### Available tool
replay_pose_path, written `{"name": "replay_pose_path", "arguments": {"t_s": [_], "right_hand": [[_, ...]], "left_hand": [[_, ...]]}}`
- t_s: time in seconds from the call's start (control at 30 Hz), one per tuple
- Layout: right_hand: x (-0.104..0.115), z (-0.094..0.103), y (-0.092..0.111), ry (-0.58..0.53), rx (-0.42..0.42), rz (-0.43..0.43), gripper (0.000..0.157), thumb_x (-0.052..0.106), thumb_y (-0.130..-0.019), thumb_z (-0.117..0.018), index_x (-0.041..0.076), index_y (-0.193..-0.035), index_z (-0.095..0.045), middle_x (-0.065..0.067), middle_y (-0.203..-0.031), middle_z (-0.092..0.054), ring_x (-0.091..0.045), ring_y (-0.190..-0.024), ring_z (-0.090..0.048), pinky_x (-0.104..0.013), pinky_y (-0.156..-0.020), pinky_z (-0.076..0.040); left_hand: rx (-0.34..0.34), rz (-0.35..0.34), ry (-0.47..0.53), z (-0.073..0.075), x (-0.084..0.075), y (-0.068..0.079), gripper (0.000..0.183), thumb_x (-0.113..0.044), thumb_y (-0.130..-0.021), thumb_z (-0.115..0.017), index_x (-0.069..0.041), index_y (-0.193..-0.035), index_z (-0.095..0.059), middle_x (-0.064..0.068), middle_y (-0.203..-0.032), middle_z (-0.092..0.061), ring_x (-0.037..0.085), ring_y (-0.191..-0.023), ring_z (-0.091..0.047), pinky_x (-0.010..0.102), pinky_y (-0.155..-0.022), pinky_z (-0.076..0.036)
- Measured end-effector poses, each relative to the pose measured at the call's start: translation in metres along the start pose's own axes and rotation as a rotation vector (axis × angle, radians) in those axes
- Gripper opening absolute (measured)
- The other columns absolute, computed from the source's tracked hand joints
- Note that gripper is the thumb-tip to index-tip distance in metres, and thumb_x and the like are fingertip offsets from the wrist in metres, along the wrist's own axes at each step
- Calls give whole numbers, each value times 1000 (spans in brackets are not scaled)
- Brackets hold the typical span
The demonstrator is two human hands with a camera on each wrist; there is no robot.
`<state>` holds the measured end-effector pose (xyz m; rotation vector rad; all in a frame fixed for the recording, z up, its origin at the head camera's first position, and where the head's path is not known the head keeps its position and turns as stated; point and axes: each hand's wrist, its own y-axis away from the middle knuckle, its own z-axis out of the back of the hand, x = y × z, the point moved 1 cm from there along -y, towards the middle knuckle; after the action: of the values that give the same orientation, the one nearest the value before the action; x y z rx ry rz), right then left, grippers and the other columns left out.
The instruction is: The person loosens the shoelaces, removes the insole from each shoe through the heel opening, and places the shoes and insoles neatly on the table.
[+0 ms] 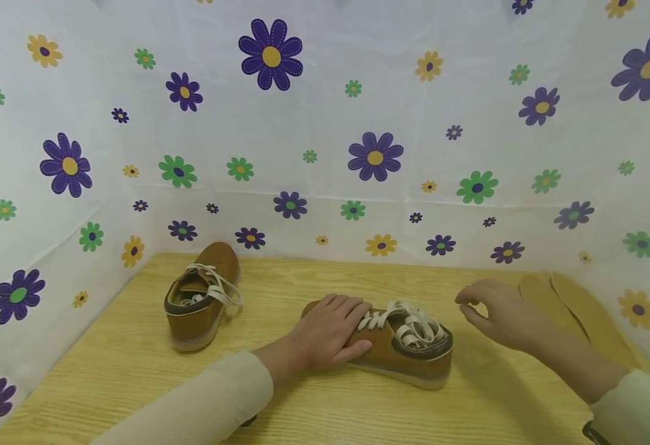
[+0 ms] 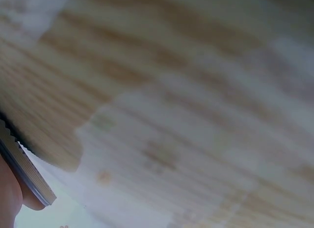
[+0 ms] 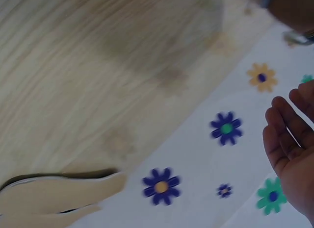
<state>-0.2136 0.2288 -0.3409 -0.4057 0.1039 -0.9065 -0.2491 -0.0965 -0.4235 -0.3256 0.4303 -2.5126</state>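
A brown lace-up shoe [image 1: 383, 355] lies on the wooden table, toe to the left, its pale laces bunched in the opening. Across its toe my left hand [image 1: 330, 330] holds it, fingers over the top and thumb on the near side. In the left wrist view, the edge of its sole [image 2: 29, 174] shows beside part of the hand. To the right of the heel, my right hand [image 1: 505, 315] hovers apart from the shoe, fingers loosely bent and holding nothing. The right wrist view shows those fingers [image 3: 287, 127] over the flowered cloth.
A second brown shoe [image 1: 199, 303] stands at the table's back left, laces loose. Tan insoles [image 1: 592, 309] lie at the right, partly behind my right forearm. A white flowered cloth [image 1: 313, 111] rises around the back and sides of the table [image 1: 280, 402].
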Motion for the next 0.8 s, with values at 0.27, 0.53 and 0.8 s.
{"name": "replay_pose_path", "arguments": {"t_s": [0.27, 0.53, 0.8], "right_hand": [[-62, -5, 34, 52, 7, -246, 13, 3, -90, -61, 0, -96, -73, -15, -97, -73, -38, -92, -68, -60, -90, -50], [-102, -12, 73, 78, -39, -498, 21, 6, -89, -57, -8, -102, -66, -33, -106, -66, -54, -101, -58, -63, -83, -47], [-112, -15, 85, 98, -45, -567, 33, 19, -93, -58, -8, -108, -66, -37, -108, -64, -55, -99, -57, -64, -83, -45]], "left_hand": [[-1, 0, 10, 0, -1, -3, 72, -59, -104, -20, -6, -145, -45, 8, -139, -55, 24, -129, -51, 43, -112, -40], [19, 30, -30, 16, -12, -5, 69, -59, -104, -26, -8, -148, -42, 7, -144, -52, 25, -136, -45, 45, -115, -36], [-112, -6, -66, 50, -43, -37, 62, -53, -103, -39, -7, -144, -46, 7, -140, -54, 25, -133, -46, 45, -115, -34]]}}
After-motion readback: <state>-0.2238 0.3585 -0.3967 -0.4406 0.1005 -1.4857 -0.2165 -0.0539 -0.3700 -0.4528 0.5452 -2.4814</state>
